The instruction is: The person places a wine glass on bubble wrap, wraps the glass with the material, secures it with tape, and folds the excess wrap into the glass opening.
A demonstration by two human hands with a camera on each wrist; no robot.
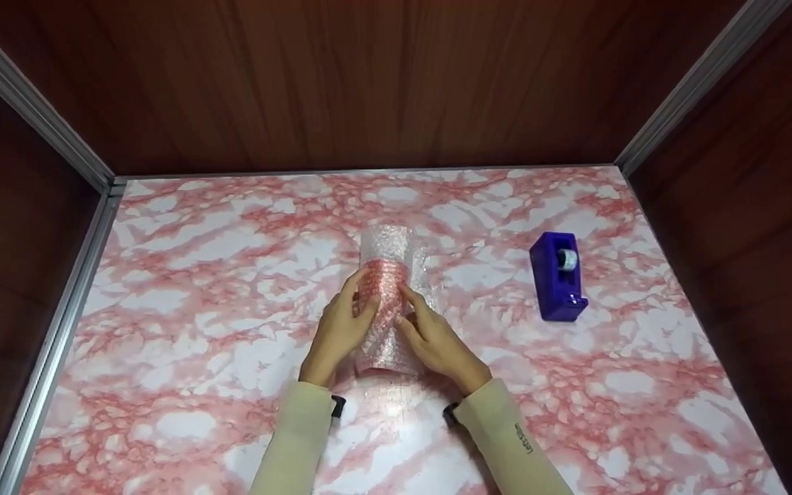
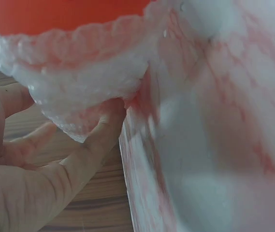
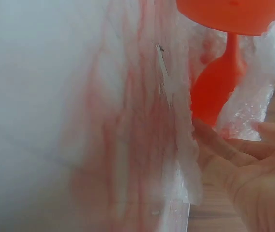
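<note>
A red-orange goblet lies rolled in clear bubble wrap at the middle of the table; its round foot and thin stem show in the right wrist view. My left hand holds the roll from the left, thumb on top and fingers along the side. From the right, my right hand grips the same roll with thumb and fingers. A loose flap of bubble wrap spreads flat to the right of the roll. The undersides of the roll and some fingertips are hidden in the head view.
A purple tape dispenser with a small tape roll stands to the right on the pink-and-white marbled table. Dark wood panels with metal edge strips enclose the back and both sides.
</note>
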